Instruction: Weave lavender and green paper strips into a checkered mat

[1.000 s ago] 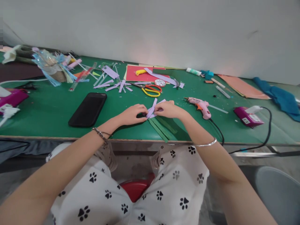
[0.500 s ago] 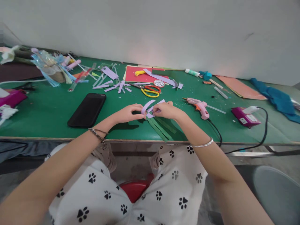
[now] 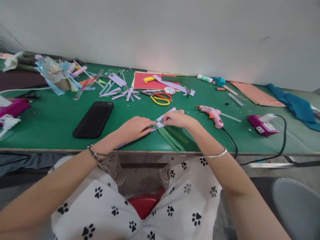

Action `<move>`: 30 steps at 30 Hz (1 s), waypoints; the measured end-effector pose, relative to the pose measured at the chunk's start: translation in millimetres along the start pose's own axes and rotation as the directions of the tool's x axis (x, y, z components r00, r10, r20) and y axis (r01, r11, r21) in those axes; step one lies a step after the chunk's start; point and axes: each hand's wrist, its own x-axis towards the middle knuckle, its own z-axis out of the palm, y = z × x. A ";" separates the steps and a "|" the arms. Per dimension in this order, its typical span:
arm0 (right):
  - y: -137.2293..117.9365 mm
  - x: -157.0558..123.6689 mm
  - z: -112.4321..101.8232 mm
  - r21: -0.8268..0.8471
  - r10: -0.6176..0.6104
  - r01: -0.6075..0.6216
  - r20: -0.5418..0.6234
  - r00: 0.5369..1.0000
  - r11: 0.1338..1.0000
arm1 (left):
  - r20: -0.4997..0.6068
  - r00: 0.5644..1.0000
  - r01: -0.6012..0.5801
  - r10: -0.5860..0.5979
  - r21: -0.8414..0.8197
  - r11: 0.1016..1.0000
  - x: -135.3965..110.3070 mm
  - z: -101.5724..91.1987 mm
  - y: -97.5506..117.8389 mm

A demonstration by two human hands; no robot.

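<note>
On the green table, near its front edge, lies a small crossing of purple paper strips (image 3: 160,124) and green paper strips (image 3: 172,140). My left hand (image 3: 135,129) is low over the table, its fingertips and thumb closed on a purple strip at the left of the crossing. A thin piece of that purple shows below the palm, running toward the table edge. My right hand (image 3: 176,118) pinches the crossing from the right with curled fingers. Another purple end sticks out above, between the hands. The green strips trail toward the front right.
Left of the hands lies a black phone (image 3: 93,119). Scissors (image 3: 160,98), a red sheet (image 3: 140,78) and purple scraps (image 3: 117,79) lie behind. At the right are a pink glue gun (image 3: 212,114) with a cord and a magenta power block (image 3: 262,125).
The curled purple strip by my left hand has been brought down flat toward the front left. My left hand has lowered over it; my right hand stays nearly in place.
</note>
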 end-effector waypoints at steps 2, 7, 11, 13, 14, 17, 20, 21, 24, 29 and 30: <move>0.6 0.1 0.4 0.001 0.000 0.000 -0.002 1.000 1.000 | -0.056 0.996 -0.063 0.072 0.149 0.987 3.4 6.2 1.0; 2.2 0.1 1.1 0.009 -0.004 0.004 -0.006 1.000 1.000 | -0.058 0.983 -0.162 0.176 0.196 0.967 3.6 13.5 -4.7; 2.0 -0.6 0.8 0.022 -0.014 0.014 -0.008 1.000 1.000 | 0.003 0.987 -0.159 0.162 0.203 0.966 2.2 11.3 -5.2; 1.9 -1.0 1.2 0.036 -0.020 0.021 -0.022 1.000 0.999 | 0.024 0.988 -0.156 0.154 0.204 0.966 1.8 9.9 -4.0; 2.1 -1.3 1.5 0.043 -0.025 0.027 -0.031 0.999 0.999 | 0.031 0.988 -0.154 0.150 0.204 0.967 1.6 9.3 -3.3; 4.1 -3.6 2.0 0.046 -0.041 0.044 -0.063 0.997 0.998 | 0.048 0.988 -0.151 0.144 0.206 0.967 0.9 8.1 -1.6; 7.9 -9.7 0.2 0.039 -0.068 0.071 -0.072 0.995 0.997 | 0.051 0.987 -0.159 0.151 0.208 0.965 0.7 7.4 -0.5; 9.1 -12.8 -1.0 0.047 -0.084 0.088 -0.066 0.994 0.995 | 0.052 0.987 -0.161 0.154 0.211 0.964 0.8 7.2 -0.1; 10.3 -24.2 -4.3 0.116 -0.136 0.137 -0.022 0.991 0.984 | 0.063 0.986 -0.161 0.151 0.216 0.963 1.4 5.7 1.8; 1.8 -44.2 -2.5 0.297 -0.140 0.112 0.075 0.987 0.948 | 0.067 0.989 -0.144 0.133 0.213 0.966 2.5 2.2 7.8; -0.4 -47.8 -1.0 0.301 -0.131 0.107 0.059 0.990 0.948 | 0.063 0.989 -0.142 0.131 0.213 0.967 2.6 1.9 8.7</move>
